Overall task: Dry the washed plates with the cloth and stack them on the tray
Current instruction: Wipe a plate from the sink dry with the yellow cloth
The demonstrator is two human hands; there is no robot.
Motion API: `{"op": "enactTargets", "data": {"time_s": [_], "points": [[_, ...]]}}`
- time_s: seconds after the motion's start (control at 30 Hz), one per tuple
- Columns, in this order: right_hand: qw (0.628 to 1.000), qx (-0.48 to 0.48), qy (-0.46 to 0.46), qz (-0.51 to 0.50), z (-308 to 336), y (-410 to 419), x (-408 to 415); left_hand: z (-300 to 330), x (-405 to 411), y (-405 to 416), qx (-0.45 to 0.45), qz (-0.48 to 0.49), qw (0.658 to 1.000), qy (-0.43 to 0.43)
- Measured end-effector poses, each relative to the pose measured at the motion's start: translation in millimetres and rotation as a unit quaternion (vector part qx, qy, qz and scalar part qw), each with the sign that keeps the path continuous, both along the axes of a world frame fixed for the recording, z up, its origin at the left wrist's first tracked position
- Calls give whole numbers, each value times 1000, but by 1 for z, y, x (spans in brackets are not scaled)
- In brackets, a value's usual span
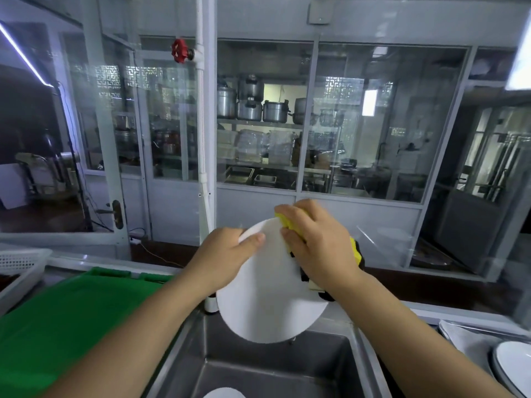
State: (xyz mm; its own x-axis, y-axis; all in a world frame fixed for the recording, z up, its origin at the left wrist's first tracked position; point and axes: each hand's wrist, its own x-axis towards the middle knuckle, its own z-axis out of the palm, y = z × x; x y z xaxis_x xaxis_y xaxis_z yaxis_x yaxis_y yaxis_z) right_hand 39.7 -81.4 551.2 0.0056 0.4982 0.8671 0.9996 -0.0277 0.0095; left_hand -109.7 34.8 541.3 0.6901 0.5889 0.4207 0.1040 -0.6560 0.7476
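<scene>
a white plate (pixel 267 294) is held tilted above a steel sink (pixel 244 366), its face turned toward the camera and its lower edge hanging over the basin. the plate's upper left rim is gripped by the left hand (pixel 227 254), with the thumb laid across the front face and the fingers curled behind the edge. a yellow and black cloth (pixel 293 228) is pressed against the plate's upper right rim by the right hand (pixel 319 239), whose fingers are curled over the cloth so that it is pinched onto the plate; more of the cloth shows below and to the right of that hand, hanging behind the plate's edge. to the left of the sink a green board (pixel 66 311) is laid on the counter, and a white perforated basket (pixel 20 268) is seen at the far left edge. at the lower right a metal tray (pixel 459 337) is set beside the sink, and a white plate with a dark rim (pixel 514 369) rests on it, partly cut off by the frame. part of another white dish (pixel 224 393) is visible at the bottom of the sink. a white pipe with a red valve (pixel 180 50) runs down the glass partition behind the counter.
</scene>
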Motion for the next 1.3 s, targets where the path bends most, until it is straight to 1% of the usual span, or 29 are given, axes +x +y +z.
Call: {"op": "enactTargets", "data": {"time_s": [0.07, 0.13, 0.17, 0.2, 0.23, 0.3, 0.37, 0.43, 0.47, 0.5, 0.53, 0.6, 0.67, 0.73, 0.8, 0.83, 0.9, 1.0, 1.03, 1.07, 1.17, 1.23, 1.3], "points": [[997, 1, -79, -1, 4, 3, -4, -5, 4, -8, 0, 7, 1000, -22], [995, 9, -99, -3, 8, 5, -2, -7, 6, -15, -17, 12, 998, -56], [996, 19, -89, -5, 10, 4, 0, -9, 7, -17, -23, 19, 997, -72], [998, 30, -60, -11, 10, 3, 4, -9, 6, -19, -30, 27, 995, -89], [999, 40, -11, -20, 8, 1, 9, -10, 5, -21, -40, 37, 992, -110], [991, 62, 118, -28, 1, -1, 18, -9, 3, -24, -60, 63, 984, -153], [962, 100, 252, -37, -11, 1, 20, -8, 3, -27, -74, 83, 971, -211], [916, 143, 373, -35, -23, 5, 16, -12, 4, -33, -91, 80, 957, -263], [897, 165, 411, -24, -29, 6, 13, -15, 5, -37, -98, 71, 953, -278], [885, 179, 429, -16, -32, 6, 12, -19, 6, -38, -107, 61, 952, -279], [883, 182, 433, -13, -34, 4, 13, -21, 7, -36, -120, 49, 955, -265], [894, 161, 419, -19, -32, -1, 19, -19, 5, -24, -159, 9, 968, -192], [921, 124, 369, -30, -30, -7, 22, -7, 0, -8, -188, -52, 975, -103], [957, 80, 277, -39, -29, -8, 17, 4, -2, 6, -173, -86, 981, -36], [983, 51, 168, -60, -29, -8, 9, 7, 0, 10, -118, -71, 990, -6], [987, 58, 130, -75, -28, -6, 5, 4, 1, 9, -93, -55, 994, -6], [991, 92, 65, -75, -23, 0, -2, -4, 4, 4, -74, -45, 996, -21], [993, 93, -69, -35, -21, 11, -15, -12, 11, -8, -91, -51, 993, -55], [991, 90, -94, -26, -19, 14, -16, -12, 12, -12, -99, -46, 991, -72], [990, 92, -103, -17, -17, 16, -16, -13, 13, -14, -106, -39, 990, -88], [990, 111, -86, -7, -10, 14, -10, -15, 9, -15, -130, -27, 982, -135], [990, 121, -61, -41, -6, 9, -1, -13, 4, -15, -174, -25, 970, -168], [987, 120, -32, -98, -8, 4, 4, -11, 0, -13, -202, -17, 958, -201]]}}
